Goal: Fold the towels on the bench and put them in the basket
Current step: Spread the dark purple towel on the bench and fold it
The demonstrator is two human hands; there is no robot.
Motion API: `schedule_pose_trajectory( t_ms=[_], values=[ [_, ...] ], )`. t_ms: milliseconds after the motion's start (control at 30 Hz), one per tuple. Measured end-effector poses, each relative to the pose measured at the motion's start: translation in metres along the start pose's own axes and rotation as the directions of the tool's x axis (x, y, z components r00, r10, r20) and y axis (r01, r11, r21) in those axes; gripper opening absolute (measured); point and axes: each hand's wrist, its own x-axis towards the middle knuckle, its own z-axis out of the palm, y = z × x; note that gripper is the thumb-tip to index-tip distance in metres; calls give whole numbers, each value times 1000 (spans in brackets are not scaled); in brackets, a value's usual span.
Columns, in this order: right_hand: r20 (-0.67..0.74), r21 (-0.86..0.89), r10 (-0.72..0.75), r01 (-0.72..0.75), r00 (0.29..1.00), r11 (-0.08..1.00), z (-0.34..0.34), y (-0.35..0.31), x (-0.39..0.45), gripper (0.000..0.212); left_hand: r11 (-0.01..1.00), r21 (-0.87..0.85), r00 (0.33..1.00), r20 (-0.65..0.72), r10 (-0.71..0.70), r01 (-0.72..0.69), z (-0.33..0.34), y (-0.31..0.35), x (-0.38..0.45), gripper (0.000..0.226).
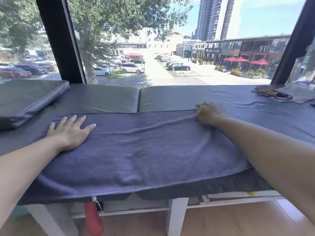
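One towel (136,147) lies spread along the bench (102,97), its near hem hanging over the bench's front edge. My left hand (69,132) presses flat, fingers straight, on the towel's left end. My right hand (207,113) sits blurred at the towel's far right corner, seemingly pinching the edge, though I cannot tell for sure. It looks soft, light and limp, so I judge the corners are the best hold. No basket shows.

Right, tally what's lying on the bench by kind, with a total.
Blue towels: 1
Loose grey cushions: 1
Eyeglasses: 1
Grey cloths under the eyeglasses: 1
Hands pressing on the towel: 2
Total: 6
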Motion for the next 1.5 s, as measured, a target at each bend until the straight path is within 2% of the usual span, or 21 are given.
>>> schedule_pose_trajectory(
  t_ms=[67,100,200,233,333,400,500,567,667,767,867,967,1067,1167,1233,1333,1500],
  values=[
    [241,47,-52,42,969,998,2,-5,-5,56,999,-44,1000,-15,-2,1,-1,1,-1,83],
    [294,65,-34,15,955,998,-1,-3,-9,61,996,-88,1000,-29,2,-5,-3,2,-3,83],
    [320,85,4,-32,947,996,-9,11,-25,65,899,-437,996,-83,-26,-13,-17,-3,-18,82],
    [319,103,0,-35,948,994,-10,15,-34,64,879,-475,994,-105,-9,-42,-23,-6,-28,77],
    [298,167,9,-62,955,984,-5,19,-64,68,957,-221,980,-106,167,-186,-26,-21,-62,68],
    [279,180,-1,-51,960,982,-4,13,-87,70,962,-175,977,-78,197,-208,-12,-29,-88,73],
    [241,246,-45,-17,970,969,-10,-13,-125,75,959,-117,945,-240,224,-257,6,-36,-119,85],
    [211,275,-135,74,968,959,-14,-38,-151,77,948,-141,898,-384,214,-286,10,-39,-136,86],
    [102,275,-256,220,961,936,-13,-75,-184,77,901,-58,803,-481,352,-430,19,-54,-157,90],
    [54,238,-329,308,943,921,-11,-92,-204,80,830,68,713,-476,515,-554,30,-78,-170,104],
    [73,232,-393,368,917,900,-15,-80,-211,98,803,131,686,-452,570,-582,34,-99,-168,118],
    [103,212,-427,400,898,892,-22,-65,-213,114,793,168,656,-476,586,-586,36,-120,-164,91],
    [127,263,-378,336,917,904,-24,-50,-210,117,768,135,608,-532,589,-626,37,-134,-163,59],
    [159,245,-359,316,920,917,-25,-29,-208,121,770,38,605,-595,530,-637,36,-138,-165,50],
    [191,232,-373,328,908,916,-29,-15,-209,120,773,7,616,-599,512,-635,35,-139,-168,51],
    [198,230,-395,349,897,908,-31,-1,-210,106,779,-13,633,-592,500,-627,31,-137,-171,53],
    [92,407,-378,312,921,858,-27,19,-209,60,815,-33,645,-630,433,-579,28,-131,-175,51]
  ],
)
